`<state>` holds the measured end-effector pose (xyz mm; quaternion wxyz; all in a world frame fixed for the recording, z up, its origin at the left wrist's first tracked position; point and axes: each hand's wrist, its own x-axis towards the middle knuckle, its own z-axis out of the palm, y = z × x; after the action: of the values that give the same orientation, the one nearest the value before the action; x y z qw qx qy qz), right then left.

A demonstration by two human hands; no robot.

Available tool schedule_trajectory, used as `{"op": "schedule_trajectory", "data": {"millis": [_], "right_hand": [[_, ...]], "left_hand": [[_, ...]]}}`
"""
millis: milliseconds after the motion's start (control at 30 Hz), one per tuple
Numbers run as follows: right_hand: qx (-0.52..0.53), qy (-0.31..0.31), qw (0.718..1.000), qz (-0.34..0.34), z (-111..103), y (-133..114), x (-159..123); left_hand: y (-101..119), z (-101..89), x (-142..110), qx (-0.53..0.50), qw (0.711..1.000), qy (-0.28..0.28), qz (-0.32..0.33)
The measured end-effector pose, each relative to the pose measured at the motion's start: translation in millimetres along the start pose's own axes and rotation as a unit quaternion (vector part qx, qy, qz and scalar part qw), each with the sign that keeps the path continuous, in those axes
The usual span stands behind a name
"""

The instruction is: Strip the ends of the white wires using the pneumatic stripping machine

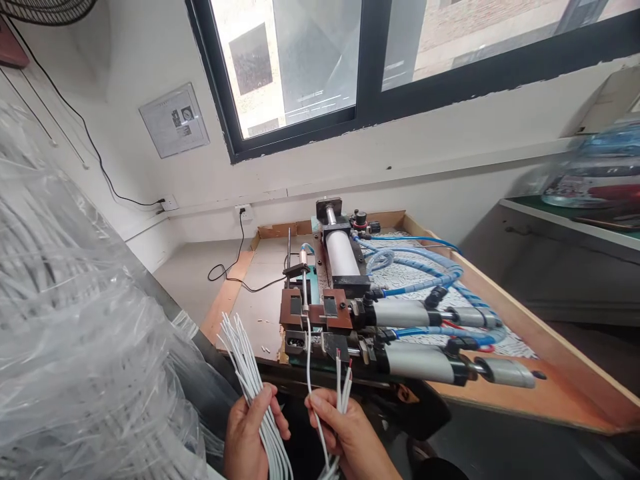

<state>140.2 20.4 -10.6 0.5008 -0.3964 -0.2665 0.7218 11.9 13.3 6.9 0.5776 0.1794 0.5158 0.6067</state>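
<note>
Wire (309, 357) reaches into the machine (340, 317), pinched in your right hand (345, 427); a loose pinch could skew it. Your left hand (246, 437) grips the bundle (245, 363), whose splayed tips could snag.

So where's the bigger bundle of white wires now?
In the head view, the bigger bundle is in the left hand, below and left of the machine.

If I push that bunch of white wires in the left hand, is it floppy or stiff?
The bunch of white wires probably feels springy, since it stands up above the left hand without drooping. One alone would likely bend easily: the single wire in the right hand curves. The bunch might spread if let go, because its tips fan out.
</note>
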Motion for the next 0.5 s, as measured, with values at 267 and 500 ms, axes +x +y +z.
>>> {"op": "schedule_trajectory", "data": {"millis": [267,500], "right_hand": [[0.013,0.01,1.0,0.004,1.4,0.2,-4.5],[-0.055,0.131,0.974,-0.176,-30.4,-40.9,-36.0]], "left_hand": [[-1.7,-5.2,-2.0,0.022,1.0,0.002,-0.008],[2.8,-3.1,-11.6,0.028,0.999,-0.014,-0.013]]}}
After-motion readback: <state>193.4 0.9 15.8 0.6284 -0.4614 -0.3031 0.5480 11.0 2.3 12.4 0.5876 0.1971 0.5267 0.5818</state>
